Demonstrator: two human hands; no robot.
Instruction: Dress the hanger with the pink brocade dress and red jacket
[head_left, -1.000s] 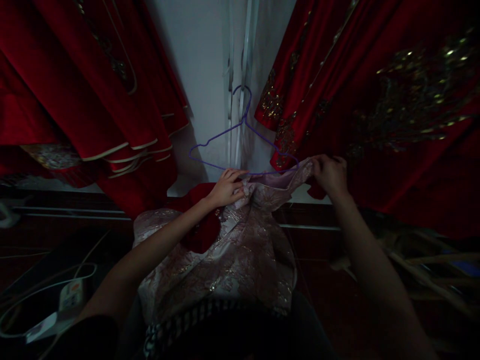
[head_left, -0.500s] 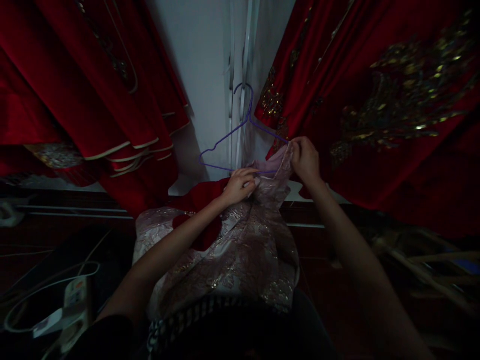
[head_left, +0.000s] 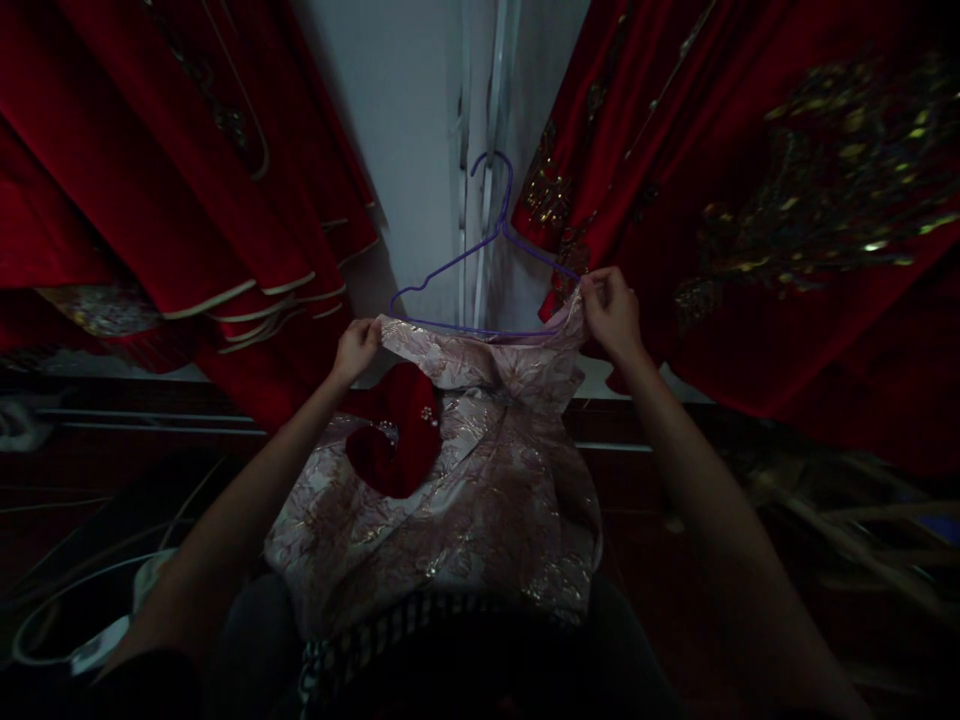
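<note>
A shiny pink brocade dress (head_left: 502,480) spreads over my lap, its top edge stretched wide. My left hand (head_left: 358,348) pinches the left top corner of the dress. At the other end, my right hand (head_left: 613,312) grips the right top corner, close to the end of a purple hanger (head_left: 461,258). The hanger's lower bar lies along the top edge of the dress, and its right end reaches into the fabric by my right fingers. Its left end sits just above the fabric near my left hand. A red piece with pearl-like beads (head_left: 411,430) lies on the dress.
Red garments with gold trim hang at the left (head_left: 187,180) and right (head_left: 750,300). Between them stands a pale cabinet door (head_left: 397,120). A white cable (head_left: 45,610) and a power strip (head_left: 146,575) lie at lower left; wooden slats (head_left: 840,540) are at lower right.
My left hand has moved left from the middle of the neckline to its left corner, pulling the top edge straight. The beaded red piece is now uncovered. My right hand has stayed in place.
</note>
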